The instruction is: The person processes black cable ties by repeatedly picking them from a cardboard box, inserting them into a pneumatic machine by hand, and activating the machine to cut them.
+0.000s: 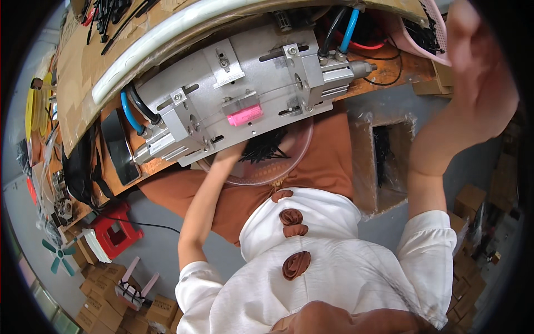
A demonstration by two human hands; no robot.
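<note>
My left hand (236, 150) reaches under the front edge of a metal clamping fixture (256, 72), beside a clear plastic basin (303, 147) on my lap. Its fingers are hidden by the fixture plate. Thin black parts (264, 147) lie heaped in the basin. My right hand (481, 72) is raised at the far right, smeared by motion, in front of a pink basket (436, 33); I cannot make out its fingers or whether it holds anything. At the fixture's middle sits a small pink block (245, 115) against a metal stop.
Blue air hoses (349, 30) and black ones run to cylinders at both fixture ends. A padded white tube (161, 39) edges the cardboard above. An open box (384, 161) with black contents stands right of my legs. On the floor at left are a red stool (115, 231) and cartons (103, 298).
</note>
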